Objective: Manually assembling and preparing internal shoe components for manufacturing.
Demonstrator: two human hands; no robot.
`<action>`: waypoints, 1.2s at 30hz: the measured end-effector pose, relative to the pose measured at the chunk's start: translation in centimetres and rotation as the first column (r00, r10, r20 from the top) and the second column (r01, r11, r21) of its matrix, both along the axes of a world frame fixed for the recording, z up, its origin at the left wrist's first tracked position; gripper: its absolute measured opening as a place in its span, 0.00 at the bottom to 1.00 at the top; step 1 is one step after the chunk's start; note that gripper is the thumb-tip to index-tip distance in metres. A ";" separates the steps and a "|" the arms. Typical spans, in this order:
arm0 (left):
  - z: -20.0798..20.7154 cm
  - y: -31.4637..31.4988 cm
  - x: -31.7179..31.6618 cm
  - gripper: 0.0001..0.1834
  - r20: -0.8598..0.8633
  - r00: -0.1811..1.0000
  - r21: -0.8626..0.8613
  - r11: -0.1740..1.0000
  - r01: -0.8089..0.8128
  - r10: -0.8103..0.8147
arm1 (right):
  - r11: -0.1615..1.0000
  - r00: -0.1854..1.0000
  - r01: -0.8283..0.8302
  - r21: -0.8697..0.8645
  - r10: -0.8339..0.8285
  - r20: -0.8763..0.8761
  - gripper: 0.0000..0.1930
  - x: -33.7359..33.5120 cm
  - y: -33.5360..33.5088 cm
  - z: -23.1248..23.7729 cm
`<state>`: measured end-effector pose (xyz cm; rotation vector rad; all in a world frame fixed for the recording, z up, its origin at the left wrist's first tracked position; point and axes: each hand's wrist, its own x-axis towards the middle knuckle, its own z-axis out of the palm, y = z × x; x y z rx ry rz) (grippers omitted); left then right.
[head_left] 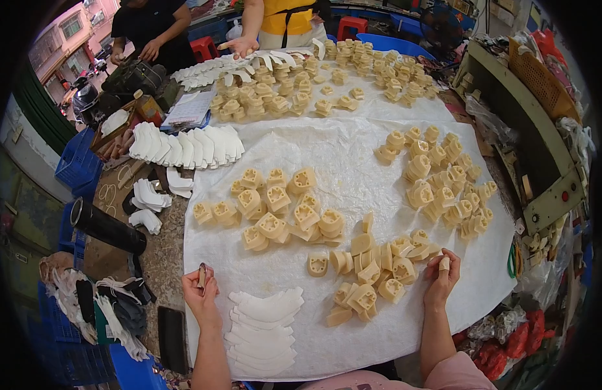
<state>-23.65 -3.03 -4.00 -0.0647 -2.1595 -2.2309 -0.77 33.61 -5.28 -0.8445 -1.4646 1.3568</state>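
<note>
My left hand [201, 292] is closed at the left edge of the white sheet, its fingers curled around a small tan and dark thing too small to name. Below and right of it lies an overlapping row of curved white pieces [262, 331]. On the right, my right hand [441, 279] is curled beside a loose heap of cream hollow blocks [366, 296]. A beige wrap or small piece shows at its thumb; whatever the fingers hold is hidden. Another group of cream blocks [272, 224] stands farther off, between my hands, with star-shaped recesses on top.
More cream blocks [444, 175] crowd the right side of the white sheet [353, 162]. White curved pieces [187, 146] fan out at the left, near a black cylinder [106, 224] and a dark phone [172, 338]. Two people stand across the table; one's open hand [240, 45] extends over white pieces.
</note>
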 end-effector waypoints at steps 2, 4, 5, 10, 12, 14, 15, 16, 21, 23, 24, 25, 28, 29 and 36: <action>0.2 0.0 0.0 0.10 0.003 1.000 -0.001 1.000 0.000 0.000 | 1.000 1.000 -0.004 -0.004 0.004 -0.008 0.10 0.0 0.0 0.1; 0.1 0.0 0.0 0.10 -0.003 1.000 -0.007 1.000 -0.001 0.001 | 1.000 1.000 -0.003 -0.004 0.003 0.004 0.10 0.0 0.0 0.1; 0.0 -0.1 0.0 0.10 -0.003 1.000 -0.009 1.000 0.002 -0.002 | 1.000 1.000 0.000 -0.006 0.000 0.004 0.10 0.0 0.1 0.1; -0.1 -0.2 -0.1 0.13 0.009 1.000 0.022 1.000 0.004 -0.004 | 1.000 1.000 -0.014 -0.013 0.014 -0.019 0.10 0.3 0.4 0.2; -0.2 -0.3 -0.1 0.13 0.003 1.000 0.024 1.000 0.004 -0.004 | 1.000 1.000 -0.003 -0.003 0.003 -0.008 0.10 0.4 0.4 0.0; -0.3 -0.4 -0.2 0.13 -0.004 1.000 0.027 1.000 0.003 -0.002 | 1.000 1.000 0.007 0.009 -0.007 0.000 0.10 0.6 0.4 -0.2; -0.3 -0.5 -0.2 0.13 0.004 1.000 0.020 1.000 0.010 -0.010 | 1.000 1.000 0.003 0.010 -0.003 -0.003 0.11 0.7 0.5 -0.3; -0.2 -0.5 -0.2 0.13 0.013 1.000 0.014 1.000 0.018 -0.018 | 1.000 1.000 -0.002 0.012 0.002 -0.006 0.11 0.7 0.6 -0.4; 0.0 -0.2 -0.1 0.13 0.024 1.000 0.022 1.000 0.008 -0.009 | 1.000 1.000 0.003 -0.024 -0.003 0.010 0.10 0.8 0.4 0.2; 0.0 -0.2 -0.2 0.13 0.032 0.999 0.023 1.000 0.000 -0.001 | 1.000 1.000 0.005 -0.022 -0.004 0.007 0.10 0.9 0.4 0.2; -0.2 -0.3 -0.1 0.13 0.033 0.999 0.026 1.000 0.000 -0.001 | 1.000 1.000 0.005 -0.026 -0.005 0.011 0.10 0.8 0.4 0.2; -0.2 -0.4 -0.2 0.13 0.034 0.999 0.029 1.000 0.001 -0.002 | 1.000 1.000 0.006 -0.030 -0.006 0.015 0.11 0.8 0.4 0.1; 0.0 -0.2 -0.1 0.12 0.030 1.000 0.026 1.000 0.001 -0.002 | 0.999 1.000 -0.005 -0.036 0.005 0.014 0.11 0.8 0.5 0.0; 0.0 -0.3 -0.2 0.12 0.029 1.000 0.026 1.000 0.001 -0.002 | 0.999 1.000 -0.004 -0.037 0.005 0.013 0.11 0.8 0.5 0.0; -0.1 -0.3 -0.2 0.12 0.028 0.999 0.034 0.999 0.026 -0.027 | 0.999 0.999 -0.017 0.029 0.016 0.034 0.10 1.0 0.5 -0.2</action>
